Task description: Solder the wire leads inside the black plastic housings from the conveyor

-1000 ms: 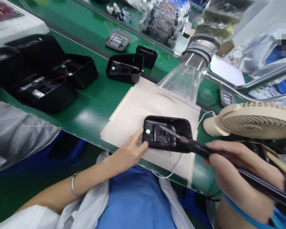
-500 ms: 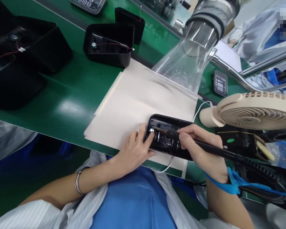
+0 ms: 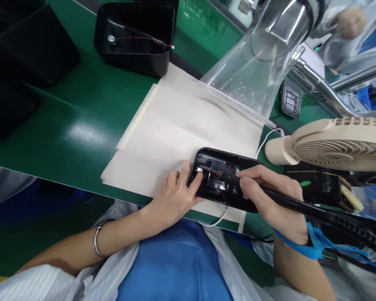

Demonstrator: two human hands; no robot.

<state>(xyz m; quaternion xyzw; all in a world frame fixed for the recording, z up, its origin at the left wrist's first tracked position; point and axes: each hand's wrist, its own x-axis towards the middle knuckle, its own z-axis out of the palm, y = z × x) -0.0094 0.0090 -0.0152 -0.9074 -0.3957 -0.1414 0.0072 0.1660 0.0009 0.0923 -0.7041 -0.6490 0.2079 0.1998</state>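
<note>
A black plastic case (image 3: pixel 228 163) lies hollow side up on the pale paper sheet. My left hand (image 3: pixel 174 202) grips its left end, with a fingertip against a small round silver part (image 3: pixel 199 169) inside. In my right hand (image 3: pixel 271 194) is a soldering iron (image 3: pixel 288 201), held like a pen. Its tip reaches across the case to the silver part; the exact contact is too small to make out. Thin red and black wires (image 3: pixel 222 194) run inside the case towards its near edge. A blue wrist strap (image 3: pixel 315 244) is around my right wrist.
A clear extraction hood (image 3: pixel 241 79) stands beyond the paper (image 3: pixel 150 142). On the right are a beige fan (image 3: pixel 335 146) and a small display device (image 3: pixel 290 99). Black housings (image 3: pixel 134 62) sit at the back left. Another person's hand (image 3: pixel 351 23) is at the far right.
The view has shifted slightly, so the background sits differently. My right hand appears a little further right, with the iron still at the silver part. My left hand keeps its place on the case.
</note>
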